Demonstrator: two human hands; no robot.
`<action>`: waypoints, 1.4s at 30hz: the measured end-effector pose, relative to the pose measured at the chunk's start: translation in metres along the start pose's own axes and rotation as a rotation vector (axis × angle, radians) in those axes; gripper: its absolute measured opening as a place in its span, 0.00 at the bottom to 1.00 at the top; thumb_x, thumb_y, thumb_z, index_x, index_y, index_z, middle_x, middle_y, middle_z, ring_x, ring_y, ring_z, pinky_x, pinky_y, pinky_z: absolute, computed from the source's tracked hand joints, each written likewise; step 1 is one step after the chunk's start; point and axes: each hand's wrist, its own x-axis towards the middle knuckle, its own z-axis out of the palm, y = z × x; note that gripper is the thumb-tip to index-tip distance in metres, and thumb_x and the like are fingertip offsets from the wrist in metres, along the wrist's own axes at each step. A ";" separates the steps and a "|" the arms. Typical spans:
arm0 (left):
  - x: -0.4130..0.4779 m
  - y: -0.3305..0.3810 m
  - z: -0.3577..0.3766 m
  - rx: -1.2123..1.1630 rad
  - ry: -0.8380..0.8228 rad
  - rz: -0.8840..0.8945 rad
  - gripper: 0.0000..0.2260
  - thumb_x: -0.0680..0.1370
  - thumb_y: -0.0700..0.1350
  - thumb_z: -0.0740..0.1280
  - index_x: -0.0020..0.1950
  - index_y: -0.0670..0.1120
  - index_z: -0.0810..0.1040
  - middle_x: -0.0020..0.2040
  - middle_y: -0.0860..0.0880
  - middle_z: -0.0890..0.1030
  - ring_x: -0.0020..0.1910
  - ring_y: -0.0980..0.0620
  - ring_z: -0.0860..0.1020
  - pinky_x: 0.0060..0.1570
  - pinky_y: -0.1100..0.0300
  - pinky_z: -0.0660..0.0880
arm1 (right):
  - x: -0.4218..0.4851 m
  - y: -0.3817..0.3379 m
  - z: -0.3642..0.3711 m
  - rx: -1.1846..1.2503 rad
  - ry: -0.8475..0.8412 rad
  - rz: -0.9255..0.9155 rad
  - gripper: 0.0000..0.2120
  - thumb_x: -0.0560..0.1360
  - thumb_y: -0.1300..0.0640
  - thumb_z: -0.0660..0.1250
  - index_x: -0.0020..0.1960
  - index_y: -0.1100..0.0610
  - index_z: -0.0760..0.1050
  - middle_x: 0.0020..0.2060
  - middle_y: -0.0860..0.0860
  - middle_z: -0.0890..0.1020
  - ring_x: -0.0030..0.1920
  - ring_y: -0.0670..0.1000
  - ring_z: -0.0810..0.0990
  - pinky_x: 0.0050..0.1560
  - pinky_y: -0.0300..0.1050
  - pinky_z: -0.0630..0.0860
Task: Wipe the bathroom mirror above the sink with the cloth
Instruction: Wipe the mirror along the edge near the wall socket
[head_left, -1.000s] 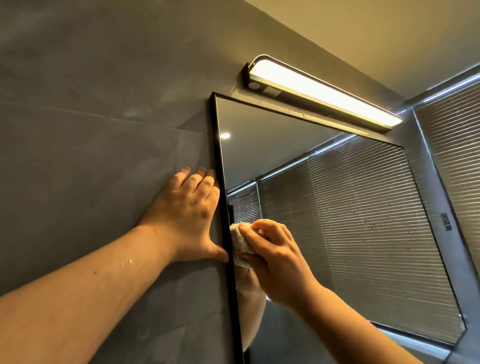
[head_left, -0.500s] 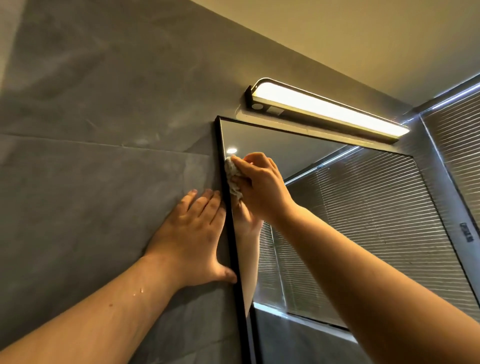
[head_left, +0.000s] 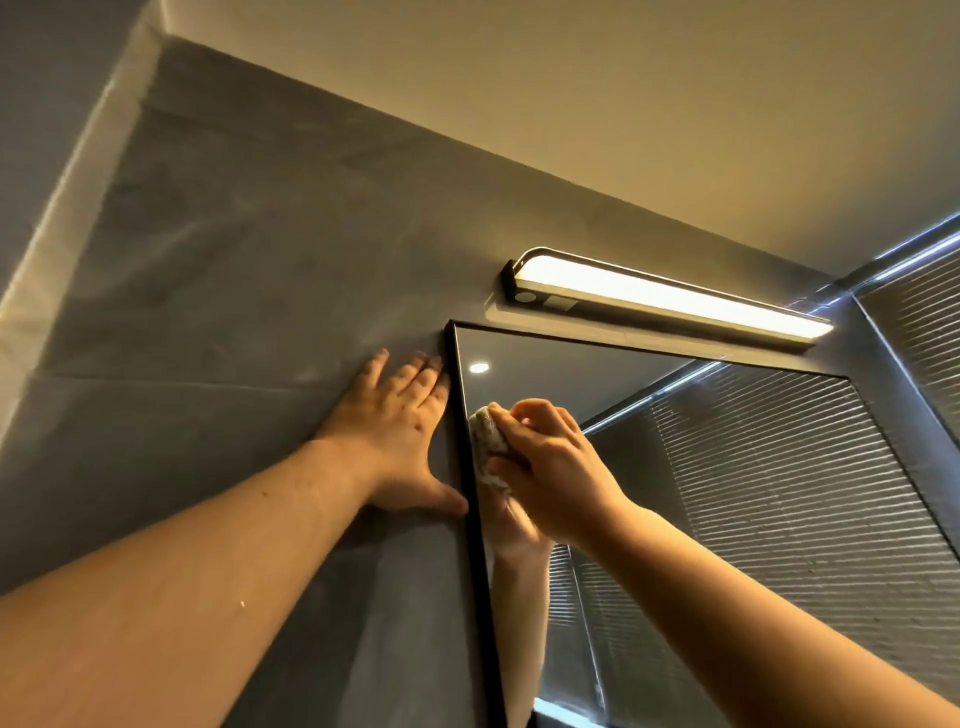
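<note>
- Cloth (head_left: 488, 441) is bunched and gripped by the right hand (head_left: 550, 467), fingers curled round it; only a pale wad shows at the fingertips.
- Cloth is pressed on the mirror (head_left: 727, 493) glass just inside the left edge, a little below the top-left corner.
- Left hand (head_left: 400, 431) is laid flat on the grey wall (head_left: 208, 312), fingers straight, nothing held; thumb and forefinger side touch or nearly touch the black frame (head_left: 470, 519). Judged to be used as a brace.
- Wall light (head_left: 670, 299) is mounted just above the mirror's top edge, lit.
- Progress: wiping is under way at the left edge, near the top. No clear line between wiped and unwiped glass can be made out, so the done share cannot be told.
- Glass toward the middle and right shows reflected blinds (head_left: 779, 493) with no obvious smears, but glare and angle make that weak evidence.
- Bottom edge, bottom corners and right side of the mirror are out of view; their state cannot be told. Sink not in view.
- Judged left: top edge under the light, the centre, the right side, the lower part.
- Judged risk: cloth is a small wad, so each pass covers little; strips may be missed unless passes overlap.
</note>
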 end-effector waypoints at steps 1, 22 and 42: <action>0.002 0.000 0.003 0.011 0.009 0.000 0.60 0.60 0.82 0.53 0.79 0.45 0.40 0.79 0.46 0.40 0.78 0.48 0.37 0.74 0.43 0.36 | 0.001 0.001 0.002 -0.003 0.016 -0.008 0.26 0.79 0.48 0.66 0.75 0.52 0.68 0.65 0.51 0.73 0.66 0.55 0.70 0.65 0.50 0.73; 0.009 -0.003 0.012 -0.008 0.213 0.047 0.65 0.50 0.85 0.46 0.79 0.47 0.46 0.79 0.49 0.50 0.78 0.49 0.47 0.76 0.46 0.41 | 0.097 0.020 0.003 0.021 0.263 -0.129 0.20 0.79 0.59 0.68 0.70 0.55 0.75 0.64 0.52 0.80 0.62 0.54 0.80 0.60 0.49 0.79; 0.013 -0.002 0.025 -0.019 0.316 0.045 0.60 0.54 0.85 0.44 0.64 0.41 0.76 0.64 0.41 0.77 0.65 0.42 0.74 0.68 0.44 0.57 | 0.035 0.217 -0.036 0.129 0.160 0.479 0.15 0.83 0.57 0.59 0.66 0.50 0.78 0.60 0.51 0.82 0.61 0.55 0.78 0.61 0.49 0.76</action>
